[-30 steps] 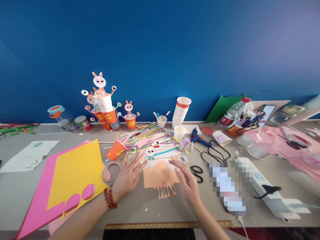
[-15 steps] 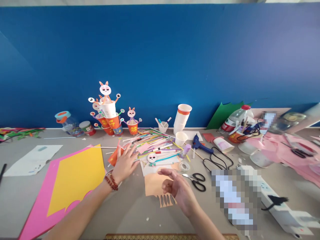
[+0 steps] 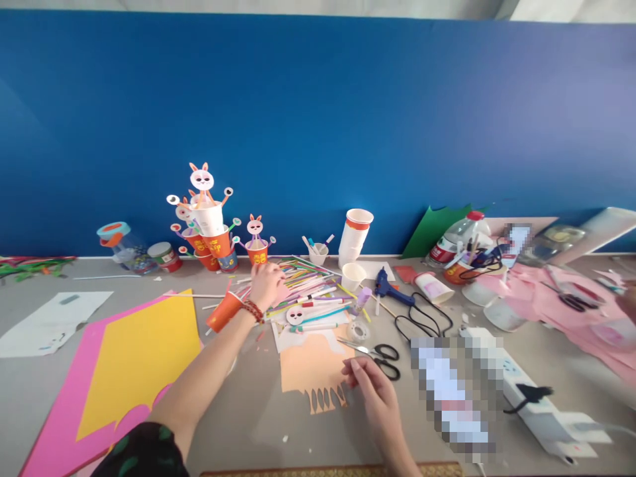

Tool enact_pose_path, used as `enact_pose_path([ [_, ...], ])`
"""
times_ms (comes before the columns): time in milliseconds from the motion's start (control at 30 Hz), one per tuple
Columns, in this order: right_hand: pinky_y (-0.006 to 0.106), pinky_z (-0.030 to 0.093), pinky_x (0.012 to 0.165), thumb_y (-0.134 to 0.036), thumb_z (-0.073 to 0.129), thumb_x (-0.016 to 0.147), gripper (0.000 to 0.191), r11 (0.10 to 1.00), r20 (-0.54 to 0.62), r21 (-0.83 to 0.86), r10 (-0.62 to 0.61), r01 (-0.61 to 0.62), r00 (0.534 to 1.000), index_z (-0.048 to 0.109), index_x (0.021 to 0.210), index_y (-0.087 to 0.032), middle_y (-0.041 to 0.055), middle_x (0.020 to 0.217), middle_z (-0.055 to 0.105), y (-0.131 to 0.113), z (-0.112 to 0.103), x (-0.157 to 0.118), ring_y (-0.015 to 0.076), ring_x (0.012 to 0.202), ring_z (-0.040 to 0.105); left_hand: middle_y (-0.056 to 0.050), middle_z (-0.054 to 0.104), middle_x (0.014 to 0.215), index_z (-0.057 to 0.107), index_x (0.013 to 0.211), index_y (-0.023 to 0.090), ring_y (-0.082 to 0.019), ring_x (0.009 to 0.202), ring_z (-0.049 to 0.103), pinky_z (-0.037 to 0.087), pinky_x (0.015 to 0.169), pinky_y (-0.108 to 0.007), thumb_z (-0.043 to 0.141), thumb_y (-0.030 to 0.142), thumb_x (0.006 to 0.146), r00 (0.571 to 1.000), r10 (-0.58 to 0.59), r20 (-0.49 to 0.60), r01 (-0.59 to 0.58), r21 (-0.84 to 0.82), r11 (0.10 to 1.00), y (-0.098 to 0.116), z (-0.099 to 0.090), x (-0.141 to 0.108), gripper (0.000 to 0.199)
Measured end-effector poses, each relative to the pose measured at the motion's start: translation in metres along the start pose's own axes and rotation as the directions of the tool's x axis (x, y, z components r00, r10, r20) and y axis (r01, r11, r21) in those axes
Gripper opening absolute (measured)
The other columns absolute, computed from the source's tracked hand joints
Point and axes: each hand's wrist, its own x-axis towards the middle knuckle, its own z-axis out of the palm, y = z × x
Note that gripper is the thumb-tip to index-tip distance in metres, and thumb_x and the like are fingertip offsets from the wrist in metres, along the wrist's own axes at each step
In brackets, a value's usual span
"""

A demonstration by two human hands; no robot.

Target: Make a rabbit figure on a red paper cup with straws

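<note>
My left hand (image 3: 268,286) reaches over the left part of a pile of coloured sticks (image 3: 308,281), its fingers bent down; what they touch is hidden. Beside its wrist an orange paper cup (image 3: 224,311) lies tilted. My right hand (image 3: 370,387) is held above the table with its fingers curled together, and I cannot make out anything between them. It is just right of an orange paper sheet (image 3: 304,364) with cut-out strips, and close to the black-handled scissors (image 3: 386,352). A round white rabbit face (image 3: 295,315) lies at the pile's front.
Yellow card (image 3: 144,358) on pink card lies at the left. Rabbit cups (image 3: 217,245) and stacked white cups (image 3: 354,242) stand at the back. A blue glue gun (image 3: 392,290), its cable and a power strip (image 3: 521,384) are on the right. A person's hand (image 3: 627,301) shows at the right edge.
My left hand has moved forward and right over the sticks, its spread fingers now bent. My right hand has shifted slightly right and down, with its fingers drawn together. The view has shifted slightly.
</note>
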Motion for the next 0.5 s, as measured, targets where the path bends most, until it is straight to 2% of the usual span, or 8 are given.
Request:
enact_pose_path([
  [67, 0.028, 0.05, 0.06, -0.054, 0.062, 0.088, 0.038, 0.997, -0.048, -0.063, -0.047, 0.044, 0.998, 0.071, 0.081, -0.018, 0.004, 0.066, 0.064, 0.003, -0.005, -0.005, 0.019, 0.062, 0.059, -0.012, 0.066, 0.108, 0.073, 0.093, 0.018, -0.031, 0.107, 0.056, 0.042, 0.097, -0.051, 0.056, 0.02, 0.091, 0.998, -0.058, 0.012, 0.058, 0.04, 0.998, -0.015, -0.003, 0.011, 0.018],
  [167, 0.028, 0.049, 0.058, -0.053, 0.061, 0.089, 0.037, 0.987, -0.135, -0.123, -0.119, 0.102, 0.984, 0.07, 0.079, -0.018, 0.0041, 0.067, 0.065, 0.011, -0.011, -0.008, 0.0186, 0.059, 0.058, -0.015, 0.066, 0.105, 0.073, 0.089, 0.016, -0.033, 0.111, 0.055, 0.046, 0.093, -0.048, 0.06, 0.021, 0.091, 0.995, -0.082, 0.056, 0.076, 0.112, 0.991, -0.028, -0.006, 0.018, 0.014],
  [233, 0.027, 0.048, 0.056, -0.051, 0.06, 0.09, 0.035, 0.981, -0.151, -0.143, -0.152, 0.131, 0.977, 0.069, 0.08, -0.018, 0.0036, 0.067, 0.064, 0.015, -0.012, -0.009, 0.0178, 0.057, 0.057, -0.013, 0.065, 0.111, 0.07, 0.099, 0.015, -0.03, 0.111, 0.058, 0.049, 0.094, -0.046, 0.062, 0.025, 0.093, 0.992, -0.081, 0.096, 0.065, 0.157, 0.985, -0.029, -0.005, 0.02, 0.015],
  [367, 0.027, 0.047, 0.055, -0.049, 0.058, 0.092, 0.035, 0.971, -0.109, -0.184, -0.172, 0.15, 0.979, 0.071, 0.083, -0.017, 0.0016, 0.059, 0.059, 0.018, -0.01, -0.01, 0.0183, 0.056, 0.057, -0.01, 0.06, 0.126, 0.057, 0.126, 0.016, -0.023, 0.105, 0.063, 0.056, 0.089, -0.044, 0.06, 0.033, 0.096, 0.985, -0.086, 0.147, 0.054, 0.205, 0.977, -0.021, -0.001, 0.021, 0.034],
  [500, 0.027, 0.048, 0.056, -0.045, 0.057, 0.093, 0.031, 0.967, -0.117, -0.2, -0.182, 0.156, 0.976, 0.071, 0.086, -0.017, 0.0021, 0.062, 0.062, 0.022, -0.012, -0.013, 0.0176, 0.056, 0.058, -0.013, 0.062, 0.12, 0.061, 0.118, 0.013, -0.026, 0.107, 0.062, 0.053, 0.09, -0.045, 0.059, 0.031, 0.096, 0.985, -0.077, 0.151, 0.047, 0.19, 0.981, -0.015, -0.011, 0.021, 0.028],
])
